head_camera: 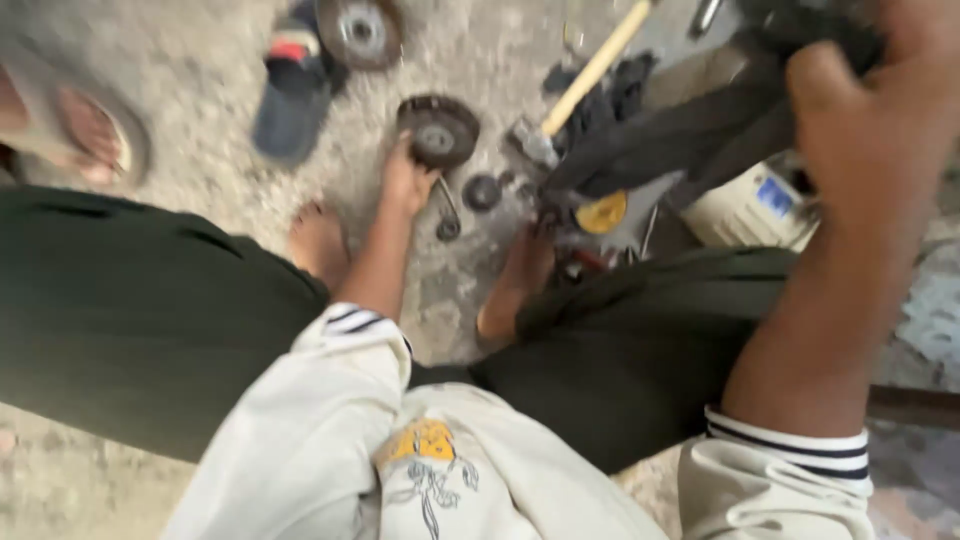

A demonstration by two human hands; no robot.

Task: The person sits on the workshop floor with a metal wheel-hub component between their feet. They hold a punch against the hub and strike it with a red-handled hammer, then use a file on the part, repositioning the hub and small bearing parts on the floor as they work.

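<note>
- Dark, dusty metal marks the round wheel-like part (438,130) that the left hand (408,180) reaches down to; it lies on the gritty concrete floor (200,80) and the fingertips touch its near edge.
- How the left hand's fingers stand cannot be told: they are bunched toward the part, but blur hides whether they pinch it.
- Just right of the left hand lie a small dark disc (482,192) and a thin bent metal piece (447,215), both on the floor and apart from the wheel-like part.
- The right hand (870,110) is raised close to the camera, its fingers curled tight around a black cloth-like bundle (690,130) that trails down and to the left from the fist.
- Below that bundle sits a yellow round cap (602,213) on a dark machine part, and right of it a cream-coloured plastic container (750,205).
- Between the two hands a hammer (585,85) with a pale wooden handle lies slanted, its metal head nearer the left hand.
- Beyond the left hand lies another grey wheel (360,32), with a dark sandal (290,95) beside it.
- Both forearms come out of cream sleeves with dark striped cuffs; bare feet rest on the floor just below the left hand.
</note>
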